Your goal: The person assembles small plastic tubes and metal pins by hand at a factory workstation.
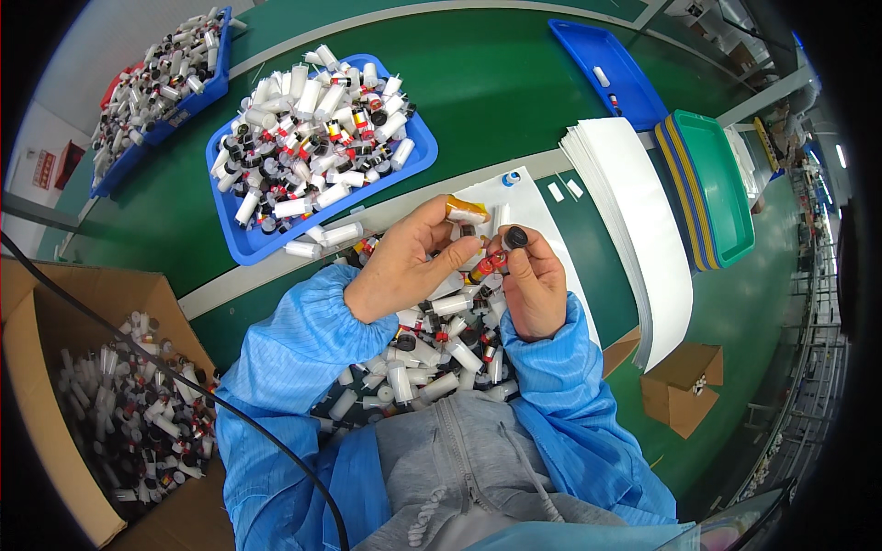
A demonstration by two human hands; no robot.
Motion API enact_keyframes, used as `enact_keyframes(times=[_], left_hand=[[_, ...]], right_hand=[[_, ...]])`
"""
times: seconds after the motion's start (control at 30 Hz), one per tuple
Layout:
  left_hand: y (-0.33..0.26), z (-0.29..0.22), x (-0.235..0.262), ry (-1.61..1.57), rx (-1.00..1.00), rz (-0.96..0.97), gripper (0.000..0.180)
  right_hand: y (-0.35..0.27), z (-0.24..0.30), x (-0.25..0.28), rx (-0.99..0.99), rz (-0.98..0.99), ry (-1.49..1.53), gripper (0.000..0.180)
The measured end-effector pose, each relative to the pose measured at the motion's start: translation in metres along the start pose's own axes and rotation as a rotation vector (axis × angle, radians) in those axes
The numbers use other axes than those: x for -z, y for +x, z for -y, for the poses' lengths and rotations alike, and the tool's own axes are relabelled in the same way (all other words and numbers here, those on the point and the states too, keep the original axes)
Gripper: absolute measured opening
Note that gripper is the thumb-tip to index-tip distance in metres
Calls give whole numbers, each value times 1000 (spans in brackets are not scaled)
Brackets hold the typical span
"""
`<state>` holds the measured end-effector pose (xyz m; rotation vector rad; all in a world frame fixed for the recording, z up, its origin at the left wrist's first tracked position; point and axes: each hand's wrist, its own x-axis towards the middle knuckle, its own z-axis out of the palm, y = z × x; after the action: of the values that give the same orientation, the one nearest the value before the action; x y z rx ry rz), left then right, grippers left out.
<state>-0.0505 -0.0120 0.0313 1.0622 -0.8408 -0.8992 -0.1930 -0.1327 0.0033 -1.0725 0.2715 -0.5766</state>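
My two hands meet above a heap of small white plastic tubes, many with black caps and red or yellow bands. My left hand is closed, thumb stretched toward the right hand. An amber-yellow wrap or piece sits at its index fingertip; what the fingers hold is hidden. My right hand pinches a small capped part with a black round end. Beside its thumb and fingers are small red and yellow pieces. A white tube shows upright between the hands, and I cannot tell which hand holds it.
A blue tray heaped with tubes stands front left, another full blue tray beyond. At left is a cardboard box of tubes. White sheets, stacked green trays, a nearly empty blue tray and a small box lie right.
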Motion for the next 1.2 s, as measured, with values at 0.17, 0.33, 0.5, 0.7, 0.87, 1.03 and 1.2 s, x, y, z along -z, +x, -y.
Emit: enact_keyframes(times=[0.17,0.33,0.5,0.7,0.87,1.03,1.2], left_hand=[[1,-5,-3,-72,10,-28,37],[-1,-4,-6,-82,17,-43,37],[-1,-6,-5,-90,72,-24,36],[1,-9,1,-188,272,109,43],[1,5,8,-130,298,153,51],[-1,6,1,-90,217,111,54],[-1,4,0,-109,244,116,51]], right_hand=[[-4,0,0,-27,-113,-96,28],[-4,0,-2,-26,-14,-55,29],[-5,3,-3,-35,18,-131,29],[-6,3,-2,-87,-43,-82,31],[-7,-1,7,-129,-33,-30,32],[-2,4,-2,-63,-45,-109,30],[-1,6,-2,-64,-59,-186,36]])
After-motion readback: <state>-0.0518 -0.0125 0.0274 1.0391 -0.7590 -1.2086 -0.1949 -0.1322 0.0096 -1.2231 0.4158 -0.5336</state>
